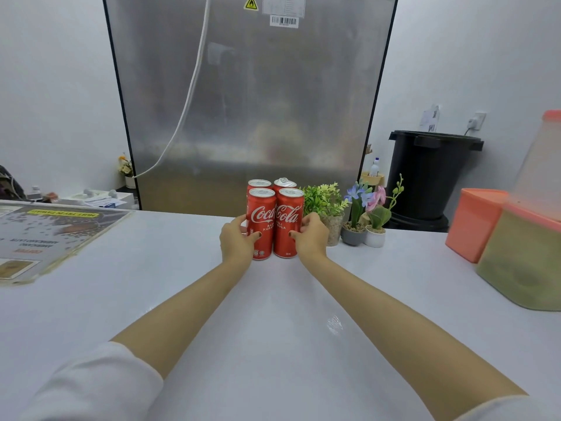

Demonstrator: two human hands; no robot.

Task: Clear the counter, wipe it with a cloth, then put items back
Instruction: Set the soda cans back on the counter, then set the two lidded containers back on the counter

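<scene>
Several red Coca-Cola cans [274,218] stand upright in a tight cluster at the far edge of the white counter [273,314]. My left hand [238,241] grips the left side of the cluster, thumb across the front left can. On the cluster's right side my right hand [312,237] grips too, with its thumb on the front right can. Both arms reach straight forward. No cloth is in view.
Right of the cans stand a small green plant [326,205] and two small flower pots [364,226]. Orange-lidded containers [498,235] sit at the counter's right edge. A laminated menu sheet [45,235] lies at the left. A metal fridge back [249,101] rises behind; a black bin [431,174] stands beyond.
</scene>
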